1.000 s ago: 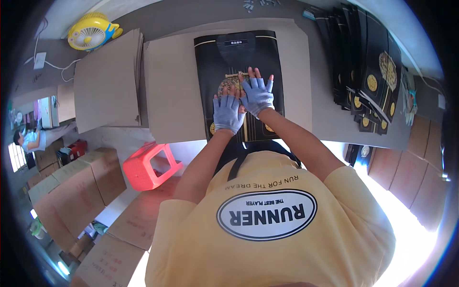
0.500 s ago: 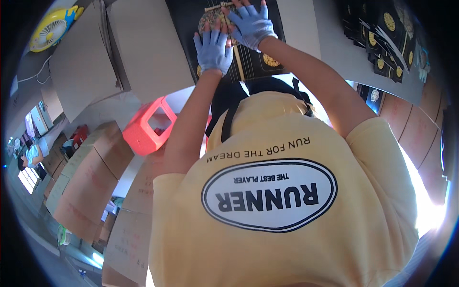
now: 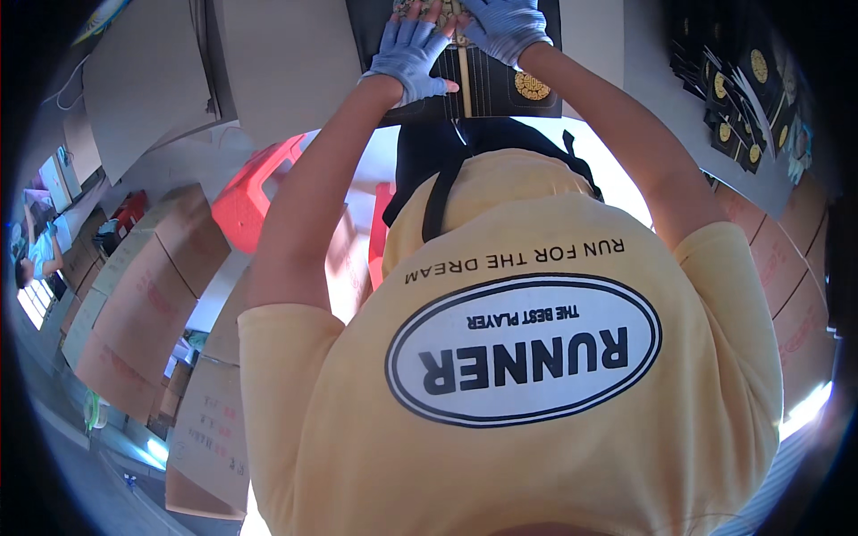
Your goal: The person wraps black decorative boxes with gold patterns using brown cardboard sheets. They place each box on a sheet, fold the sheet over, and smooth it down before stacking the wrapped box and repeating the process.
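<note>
A black printed sheet or flat box panel (image 3: 493, 96) with gold stripes and a gold round emblem (image 3: 532, 86) lies at the top of the view. Its far part is cut off by the picture's edge. My left hand (image 3: 413, 55), in a light blue fingerless glove, rests flat on it with the fingers spread. Just to the right, my right hand (image 3: 506, 29) in a matching glove also presses down, its fingers stretched away from me and partly out of view. Between the hands a patterned patch (image 3: 454, 34) shows in part. Neither hand grips anything.
Black cards with gold emblems (image 3: 737, 103) are piled at the right, beside a pale blue glove (image 3: 800, 147). Grey board (image 3: 147, 76) lies at the left. Below are a red plastic stool (image 3: 241, 210) and cardboard boxes (image 3: 147, 313). Another person (image 3: 42, 246) is at far left.
My view has shifted, so the sheet sits higher in the picture. My left hand's thumb now stretches out to the right; both hands stay on the sheet.
</note>
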